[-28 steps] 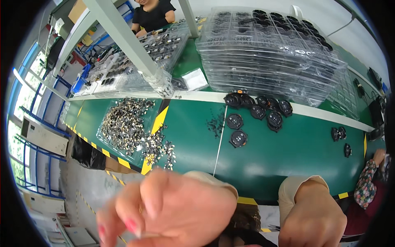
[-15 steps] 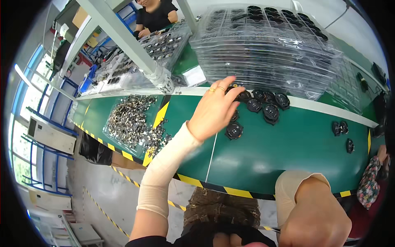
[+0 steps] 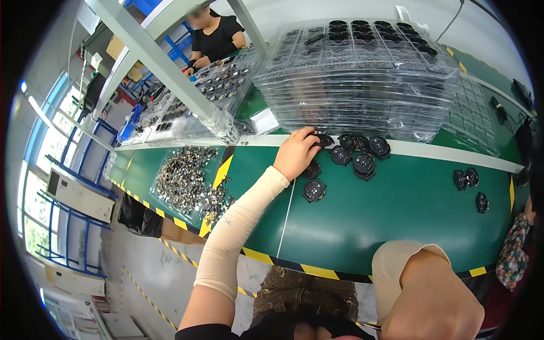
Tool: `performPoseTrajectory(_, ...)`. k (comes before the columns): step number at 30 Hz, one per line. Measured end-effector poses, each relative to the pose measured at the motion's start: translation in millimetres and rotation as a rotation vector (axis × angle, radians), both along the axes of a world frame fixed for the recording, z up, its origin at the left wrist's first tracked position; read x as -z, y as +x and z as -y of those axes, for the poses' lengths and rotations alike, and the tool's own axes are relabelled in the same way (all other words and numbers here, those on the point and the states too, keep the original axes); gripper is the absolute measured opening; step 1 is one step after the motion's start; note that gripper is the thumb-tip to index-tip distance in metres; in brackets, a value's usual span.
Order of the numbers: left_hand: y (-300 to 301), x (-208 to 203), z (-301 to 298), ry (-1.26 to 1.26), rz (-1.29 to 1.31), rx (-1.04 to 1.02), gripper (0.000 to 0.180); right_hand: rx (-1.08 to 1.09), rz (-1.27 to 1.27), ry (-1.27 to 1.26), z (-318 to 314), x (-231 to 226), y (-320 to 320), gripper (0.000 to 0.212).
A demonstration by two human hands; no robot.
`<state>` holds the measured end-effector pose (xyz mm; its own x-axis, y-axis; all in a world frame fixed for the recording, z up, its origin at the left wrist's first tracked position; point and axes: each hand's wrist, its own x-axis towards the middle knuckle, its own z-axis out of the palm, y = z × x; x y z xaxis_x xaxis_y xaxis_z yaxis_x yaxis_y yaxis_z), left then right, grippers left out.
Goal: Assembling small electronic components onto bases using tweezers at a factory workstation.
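My left hand reaches to the far side of the green bench, its fingers closed on a round black watch case by the white rail. Just right of it lies a cluster of similar black watch cases; a single case lies nearer to me, and another case is partly behind my hand. My right hand is closed, low and close to the camera, its fingers mostly turned away. A thin metal tip pokes out beside it; the rest of that tool is hidden.
Behind the rail rises a tall stack of clear plastic trays. A heap of small metallic parts covers a clear tray at left. Several watch cases lie at right. A grey post stands at left; a co-worker sits beyond.
My left hand has come down onto a watch case by the rail, its fingers closing there. The view has shifted slightly; my right hand stays low at the right.
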<state>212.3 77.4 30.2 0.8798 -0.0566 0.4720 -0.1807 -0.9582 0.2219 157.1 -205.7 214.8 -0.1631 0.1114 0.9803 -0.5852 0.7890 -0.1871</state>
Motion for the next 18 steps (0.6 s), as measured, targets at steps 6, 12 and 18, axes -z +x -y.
performPoseTrajectory(6,-9,-9,14,-0.418,0.055,-0.065,0.021,-0.008,0.017,0.035,2,1,1,0.043)
performPoseTrajectory(12,-18,2,44,-0.198,0.114,0.304,0.023,-0.029,0.052,0.046,0,1,1,0.042)
performPoseTrajectory(18,-23,-1,79,0.174,-0.105,0.406,0.07,-0.011,0.053,0.026,-1,2,1,0.043)
